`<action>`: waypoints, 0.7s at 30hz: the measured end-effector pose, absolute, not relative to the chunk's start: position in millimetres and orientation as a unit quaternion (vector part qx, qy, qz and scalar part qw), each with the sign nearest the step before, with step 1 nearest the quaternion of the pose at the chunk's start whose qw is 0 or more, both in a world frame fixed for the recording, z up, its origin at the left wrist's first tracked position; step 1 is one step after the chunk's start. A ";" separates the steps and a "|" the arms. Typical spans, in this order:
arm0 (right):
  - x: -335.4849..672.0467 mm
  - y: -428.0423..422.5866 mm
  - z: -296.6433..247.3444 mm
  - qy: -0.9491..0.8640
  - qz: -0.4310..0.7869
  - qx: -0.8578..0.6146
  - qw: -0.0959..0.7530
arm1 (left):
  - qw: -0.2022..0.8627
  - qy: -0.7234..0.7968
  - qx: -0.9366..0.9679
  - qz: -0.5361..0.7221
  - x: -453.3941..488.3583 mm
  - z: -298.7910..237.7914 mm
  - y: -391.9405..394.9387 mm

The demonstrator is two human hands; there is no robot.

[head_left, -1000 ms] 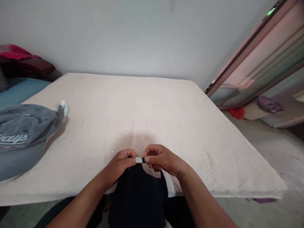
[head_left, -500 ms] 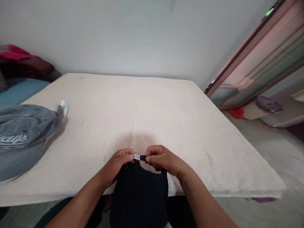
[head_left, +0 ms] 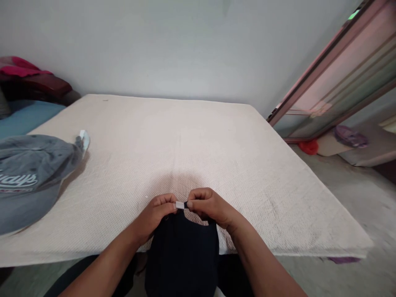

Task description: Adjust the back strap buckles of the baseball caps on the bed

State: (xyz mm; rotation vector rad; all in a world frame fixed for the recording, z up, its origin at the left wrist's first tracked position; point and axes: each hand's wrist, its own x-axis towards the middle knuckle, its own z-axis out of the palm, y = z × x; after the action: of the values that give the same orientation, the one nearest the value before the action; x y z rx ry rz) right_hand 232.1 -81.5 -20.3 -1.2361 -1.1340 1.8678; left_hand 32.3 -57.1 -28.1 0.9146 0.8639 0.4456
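Closing the gap of half a second ago, the right hand (head_left: 210,206) has slid along the strap (head_left: 185,204) until its fingertips sit just beside the white clasp (head_left: 180,205), which has levelled out from its earlier tilt. The left hand (head_left: 156,214) has hardly shifted. It pinches the clasp between thumb and forefinger, while the right hand pinches the strap on the other side, both with fingers curled tight.

Both belong to a dark cap (head_left: 182,251) that hangs from the two hands at the bottom centre of the frame, draped over the near edge of a cream mattress (head_left: 185,136), its crown running down toward the person's lap. The shorter length of strap now showing suggests it has been drawn a little way into the clasp, though the piece is too small to say whether it is fastened.

At the left edge of the frame a grey cap (head_left: 31,177) with white lettering lies on the mattress, well apart from the hands. Red cloth (head_left: 18,70) is heaped in the upper left, and a pink-framed sliding door (head_left: 324,74) leans across the upper right.
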 end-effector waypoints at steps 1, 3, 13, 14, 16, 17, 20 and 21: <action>231.9 -81.6 -19.7 -0.426 0.708 -0.470 0.311 | 0.783 0.405 0.425 0.205 32.3 -27.9 -56.9; 231.6 -82.3 -18.9 -0.431 0.704 -0.470 0.311 | 0.777 0.412 0.432 0.198 32.9 -27.2 -56.7; 229.5 -82.5 -23.1 -0.428 0.735 -0.433 0.297 | 0.732 0.398 0.530 0.158 36.9 -22.2 -58.3; 230.0 -82.4 -23.2 -0.424 0.739 -0.430 0.298 | 0.738 0.390 0.527 0.159 36.0 -22.0 -57.8; 230.8 -82.4 -23.3 -0.417 0.745 -0.424 0.301 | 0.751 0.376 0.517 0.164 34.0 -22.1 -56.9; 231.2 -82.4 -23.6 -0.414 0.748 -0.421 0.303 | 0.757 0.372 0.511 0.167 33.2 -22.4 -56.5; 231.4 -82.5 -25.1 -0.413 0.751 -0.418 0.301 | 0.762 0.366 0.509 0.164 31.4 -23.6 -55.9; 231.3 -82.5 -25.9 -0.413 0.751 -0.417 0.301 | 0.761 0.365 0.511 0.161 31.2 -24.0 -55.9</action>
State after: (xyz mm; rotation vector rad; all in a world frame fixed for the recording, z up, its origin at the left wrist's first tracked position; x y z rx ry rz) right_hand 231.3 -82.5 -25.9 -1.1075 -1.0967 1.9936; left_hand 31.2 -55.9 -24.0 1.1130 0.7949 0.3508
